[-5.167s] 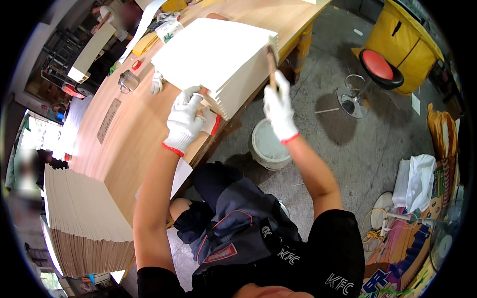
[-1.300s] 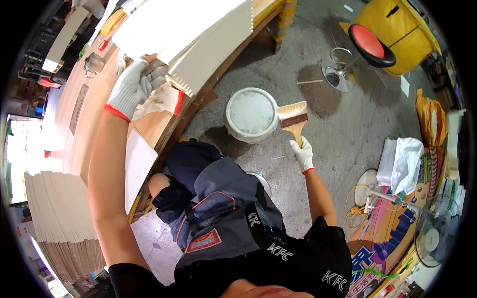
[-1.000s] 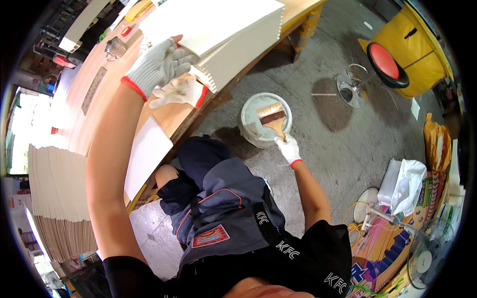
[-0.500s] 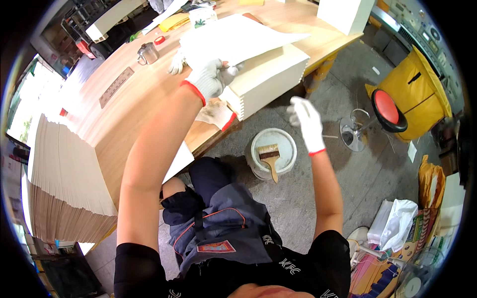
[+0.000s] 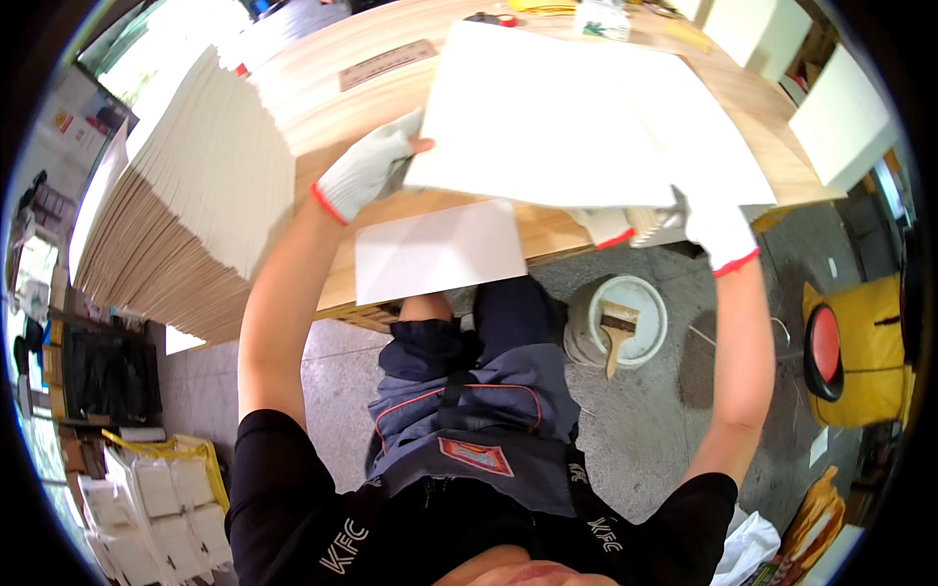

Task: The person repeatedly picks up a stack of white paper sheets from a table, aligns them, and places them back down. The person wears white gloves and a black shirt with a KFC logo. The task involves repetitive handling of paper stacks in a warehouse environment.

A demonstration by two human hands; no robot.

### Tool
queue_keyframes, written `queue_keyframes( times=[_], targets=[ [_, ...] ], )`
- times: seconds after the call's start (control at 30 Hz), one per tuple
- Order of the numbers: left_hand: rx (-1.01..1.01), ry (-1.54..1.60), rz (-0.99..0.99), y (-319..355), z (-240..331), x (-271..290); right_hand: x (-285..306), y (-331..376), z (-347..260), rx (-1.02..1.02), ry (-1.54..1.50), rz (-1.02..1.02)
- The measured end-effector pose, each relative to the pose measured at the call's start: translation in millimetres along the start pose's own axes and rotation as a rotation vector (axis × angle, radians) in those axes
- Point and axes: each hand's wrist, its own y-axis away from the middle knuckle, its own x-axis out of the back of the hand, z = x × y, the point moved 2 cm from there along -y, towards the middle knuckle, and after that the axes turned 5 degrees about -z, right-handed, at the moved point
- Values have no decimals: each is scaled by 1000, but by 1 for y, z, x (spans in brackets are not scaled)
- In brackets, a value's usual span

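While both gloved hands, left hand (image 5: 363, 174) and right hand (image 5: 716, 227), pinch the white sheet (image 5: 576, 122) over the workbench's (image 5: 322, 117) front edge, it could sag, slide, or misalign onto the stack.

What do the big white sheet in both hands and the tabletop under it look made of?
White sheet: probably matte card or paperboard, flat and glare-free, gripped by left hand and right hand. Tabletop: wood or wood-look laminate, pale with lengthwise grain, smooth finish.
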Motion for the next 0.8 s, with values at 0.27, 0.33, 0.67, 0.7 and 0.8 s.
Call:
queue_keyframes(
  times=[0.27, 0.33, 0.67, 0.7, 0.8],
  targets=[
    [107, -171, 230, 88, -136, 145, -165, -70, 67, -193, 93, -441],
    [199, -126, 307, 95, -139, 126, -179, -73, 76, -249, 154, -434],
    [152, -1201, 583, 150, -158, 67, -172, -8, 73, 328, 1027, -68],
    [140, -1208, 572, 155, -154, 61, -175, 1, 75, 372, 1072, -80],
    [100, -1193, 555, 157, -150, 55, -183, 15, 91, 335, 1155, -23]
  ],
)
